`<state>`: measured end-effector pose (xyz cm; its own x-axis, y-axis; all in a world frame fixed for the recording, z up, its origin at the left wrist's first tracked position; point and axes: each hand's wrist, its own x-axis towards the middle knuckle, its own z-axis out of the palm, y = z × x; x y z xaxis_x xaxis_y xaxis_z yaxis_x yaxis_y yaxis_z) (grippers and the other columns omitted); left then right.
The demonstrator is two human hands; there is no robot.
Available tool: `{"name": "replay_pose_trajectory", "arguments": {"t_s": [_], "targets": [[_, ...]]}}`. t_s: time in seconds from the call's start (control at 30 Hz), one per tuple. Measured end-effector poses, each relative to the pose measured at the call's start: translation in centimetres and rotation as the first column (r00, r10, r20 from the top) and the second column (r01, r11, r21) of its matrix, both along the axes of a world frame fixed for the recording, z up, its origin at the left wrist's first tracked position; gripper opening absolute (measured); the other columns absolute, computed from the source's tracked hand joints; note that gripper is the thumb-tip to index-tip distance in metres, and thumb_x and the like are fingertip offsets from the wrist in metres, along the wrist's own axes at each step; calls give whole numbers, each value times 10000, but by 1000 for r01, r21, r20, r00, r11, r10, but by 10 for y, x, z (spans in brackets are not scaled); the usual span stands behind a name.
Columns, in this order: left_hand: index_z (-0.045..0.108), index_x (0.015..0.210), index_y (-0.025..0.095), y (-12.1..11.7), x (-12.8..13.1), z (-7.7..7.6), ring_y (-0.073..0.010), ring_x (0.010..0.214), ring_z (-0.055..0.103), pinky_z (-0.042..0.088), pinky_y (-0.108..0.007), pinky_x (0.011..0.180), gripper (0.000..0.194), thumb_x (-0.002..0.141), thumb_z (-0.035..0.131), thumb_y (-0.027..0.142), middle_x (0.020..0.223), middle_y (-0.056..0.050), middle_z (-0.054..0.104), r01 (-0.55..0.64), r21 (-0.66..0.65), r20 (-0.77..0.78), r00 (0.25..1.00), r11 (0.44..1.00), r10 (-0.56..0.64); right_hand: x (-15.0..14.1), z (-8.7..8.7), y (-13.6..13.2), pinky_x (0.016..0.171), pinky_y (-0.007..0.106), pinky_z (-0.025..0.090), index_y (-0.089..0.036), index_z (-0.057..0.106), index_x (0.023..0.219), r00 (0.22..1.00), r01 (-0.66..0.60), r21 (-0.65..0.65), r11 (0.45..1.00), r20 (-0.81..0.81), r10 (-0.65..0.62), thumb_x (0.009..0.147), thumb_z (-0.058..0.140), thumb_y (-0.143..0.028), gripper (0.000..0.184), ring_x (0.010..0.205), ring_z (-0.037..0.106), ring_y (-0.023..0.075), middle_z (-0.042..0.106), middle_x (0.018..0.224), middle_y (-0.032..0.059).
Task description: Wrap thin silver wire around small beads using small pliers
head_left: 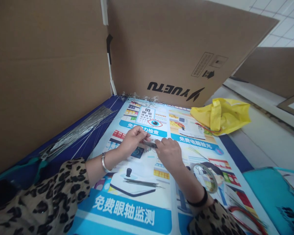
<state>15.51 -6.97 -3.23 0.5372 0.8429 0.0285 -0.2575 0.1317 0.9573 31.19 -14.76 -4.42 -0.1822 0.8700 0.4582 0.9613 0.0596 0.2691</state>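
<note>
My left hand (134, 140) is closed in a pinch over the printed sheet, its fingertips on a small piece of thin wire (152, 148). Facing it, my right hand (169, 153) wraps round a slim dark metal tool (149, 144) that looks like pliers; the palm hides its handles. The tool's tip points left and meets the wire close to my left fingertips. Fine detail there is blurred. Below the hands, a few short dark wires (140, 183) lie on the sheet. Right of my right wrist rests a round coil or roll (205, 178).
Cardboard panels (186, 42) stand behind and left. Along the back lie bent wire shapes (142, 98). A bundle of straight wires (80, 127) and teal-handled pliers (39, 160) are at left. A yellow bag (220, 117), red-handled tool (247, 213) and teal pouch (271, 195) are at right.
</note>
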Motion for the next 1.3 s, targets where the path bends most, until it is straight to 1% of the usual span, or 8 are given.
{"name": "replay_pose_trajectory", "arguments": {"t_s": [0.13,0.33,0.57,0.77,0.9,1.03,1.13,1.3], "targets": [[481,730,173,3,-1,-1,-142,802,618,466,-281,735,148,842,492,270,769,-20,644,33,274,-121,993,961,0,-1,-1,0,619,306,241,-209,638,834,997,60,-122,991,-40,-65,812,501,-235,141,716,505,184,606,721,42],[517,792,189,4,-5,-4,-140,805,596,448,-284,747,127,872,427,227,849,-17,632,131,622,-314,945,772,92,-9,6,0,596,281,277,-201,626,827,981,129,-300,945,-103,-167,844,457,-292,192,730,554,176,634,769,49],[534,852,215,4,-8,-8,-153,849,587,457,-288,763,165,885,373,205,900,-28,632,255,778,-406,902,574,149,-13,14,-1,565,260,309,-214,639,853,967,174,-384,907,-110,-232,825,484,-320,190,730,579,165,650,797,47],[560,856,229,2,-10,-4,-176,919,594,448,-318,824,186,868,379,191,956,-59,648,278,824,-402,901,493,165,-13,13,-4,572,272,296,-209,633,801,975,133,-280,951,-134,-176,810,500,-273,147,703,557,166,638,770,41],[565,822,222,2,-10,-2,-179,918,592,441,-327,842,171,859,401,195,950,-62,655,244,828,-375,910,504,177,-9,8,-3,608,285,282,-206,631,798,982,80,-199,977,-150,-111,798,511,-253,130,713,523,172,618,742,43],[555,848,205,7,-9,-4,-167,919,577,430,-303,838,143,876,418,232,937,-62,634,48,796,-257,929,604,265,-2,1,0,672,301,275,-203,641,805,982,38,-79,996,-183,-53,791,517,-242,131,763,491,183,599,758,48],[549,833,195,14,-8,-5,-167,902,572,422,-300,842,136,870,450,280,915,-53,618,-69,737,-219,916,672,335,3,-1,2,703,297,273,-200,648,814,959,78,-19,997,-273,-80,804,514,-258,146,781,470,183,586,761,47],[551,810,192,18,-7,-6,-170,891,562,416,-295,834,139,860,463,286,894,-42,606,-59,690,-238,922,721,304,4,-2,3,720,293,273,-201,649,861,919,132,-5,991,-374,-125,805,532,-281,152,828,459,189,581,799,47]]}}
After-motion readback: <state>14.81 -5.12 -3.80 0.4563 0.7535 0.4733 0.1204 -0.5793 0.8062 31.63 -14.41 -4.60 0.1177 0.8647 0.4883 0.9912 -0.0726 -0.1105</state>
